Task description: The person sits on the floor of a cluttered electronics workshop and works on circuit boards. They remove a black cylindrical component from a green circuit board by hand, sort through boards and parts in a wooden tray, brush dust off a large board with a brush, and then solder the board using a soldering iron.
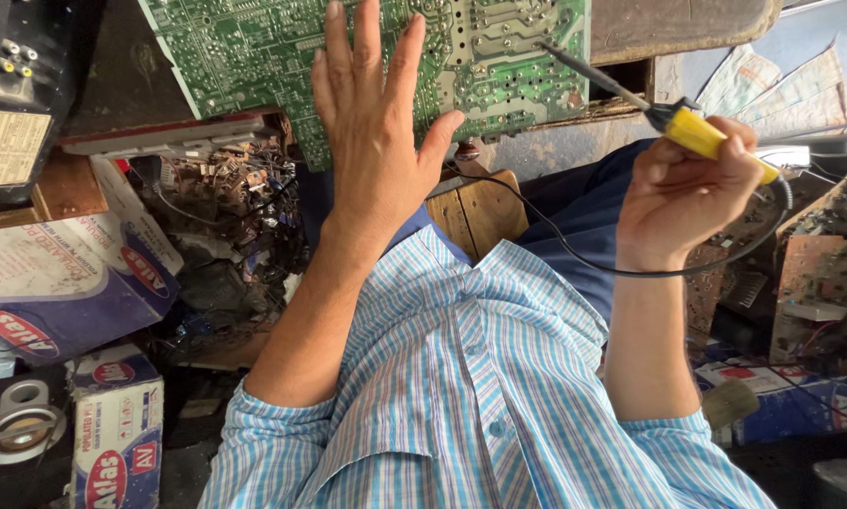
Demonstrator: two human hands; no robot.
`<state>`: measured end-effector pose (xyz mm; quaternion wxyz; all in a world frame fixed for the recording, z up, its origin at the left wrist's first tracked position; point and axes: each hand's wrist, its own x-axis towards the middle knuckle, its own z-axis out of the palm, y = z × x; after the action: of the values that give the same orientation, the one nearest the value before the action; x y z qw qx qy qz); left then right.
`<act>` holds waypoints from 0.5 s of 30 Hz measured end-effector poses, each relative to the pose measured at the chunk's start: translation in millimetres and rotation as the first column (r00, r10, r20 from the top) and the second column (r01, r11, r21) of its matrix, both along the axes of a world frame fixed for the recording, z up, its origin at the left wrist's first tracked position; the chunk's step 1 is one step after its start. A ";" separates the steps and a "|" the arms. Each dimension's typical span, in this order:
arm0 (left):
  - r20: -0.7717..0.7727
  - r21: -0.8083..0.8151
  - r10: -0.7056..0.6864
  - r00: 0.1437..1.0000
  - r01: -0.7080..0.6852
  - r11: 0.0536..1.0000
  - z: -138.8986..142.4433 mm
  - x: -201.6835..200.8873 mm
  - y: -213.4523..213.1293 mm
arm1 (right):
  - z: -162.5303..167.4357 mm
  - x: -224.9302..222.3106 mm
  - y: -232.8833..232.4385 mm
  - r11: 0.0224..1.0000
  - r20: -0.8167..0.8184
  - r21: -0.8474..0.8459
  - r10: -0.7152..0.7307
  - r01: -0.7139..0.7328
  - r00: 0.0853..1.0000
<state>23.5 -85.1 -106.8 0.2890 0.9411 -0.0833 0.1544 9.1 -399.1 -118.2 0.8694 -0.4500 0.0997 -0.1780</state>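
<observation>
- Circuit board (pixel 254 57), green, its solder side up, lies across the top of the view on the worn bench (pixel 687 24), with one edge jutting over the clutter below.
- Left hand (pixel 376 141) is spread flat, fingers apart and released, lying over the board's lower middle; it grips nothing.
- Right hand (pixel 682 193) is clenched round the yellow grip of a soldering iron (pixel 664 113), held well to the side of the board.
- The iron's dark shaft slants up and leftward, its tip touching or just above the board's pale right part; I cannot tell which.
- A black cord (pixel 631 273) runs from the iron's grip, loops under the right wrist and trails back toward the left hand.
- A wooden block (pixel 480 212) sits between the two forearms, below the board.
- Cartons (pixel 56 283) in blue and white are stacked at left, beside a tangle of old parts (pixel 225 203).
- A brown board (pixel 819 292) stands at right, among scrap.
</observation>
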 end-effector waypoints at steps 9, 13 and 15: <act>0.029 0.010 -0.002 1.000 0.001 1.000 -4.5 0.5 1.2 | -3.7 6.4 12.9 0.999 -0.023 -0.008 0.044 -0.045 0.999; 0.034 0.003 -0.001 0.999 0.001 1.000 -5.3 0.8 0.6 | -7.9 9.4 13.1 0.999 -0.015 -0.016 0.042 -0.042 0.999; 0.040 0.000 -0.003 0.999 0.003 1.000 -5.7 1.3 0.5 | -9.4 11.0 13.4 0.999 -0.015 -0.022 0.041 -0.041 0.999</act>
<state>24.8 -84.6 -112.5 0.2875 0.9377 -0.0903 0.1729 20.1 -385.7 -127.7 0.8671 -0.4628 0.0946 -0.1580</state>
